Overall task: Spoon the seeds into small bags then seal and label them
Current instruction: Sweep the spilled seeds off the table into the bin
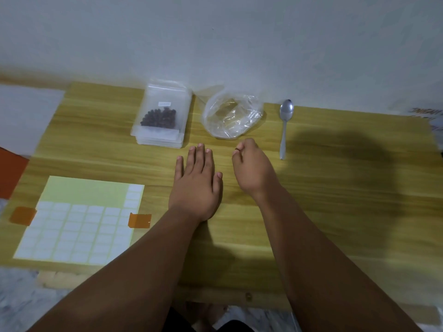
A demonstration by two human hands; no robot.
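Note:
My left hand [195, 185] lies flat on the wooden table [335, 188] with straight fingers, holding nothing. Just to its right, my right hand [251, 166] is curled, and its fingertips pinch a small brown seed [238, 148]. Behind the left hand is a stack of small clear bags [161, 118]; the top one holds dark seeds and carries a white label. A crumpled clear plastic bag [232, 116] lies open behind the right hand and looks nearly empty. A metal spoon [285, 125] lies to the right, bowl toward the wall.
A sheet of white labels [79, 226] is taped to the table at the front left with orange tape [140, 220]. White paper [24, 116] and an orange sheet [12, 171] lie off the left edge. The wall runs right behind the table.

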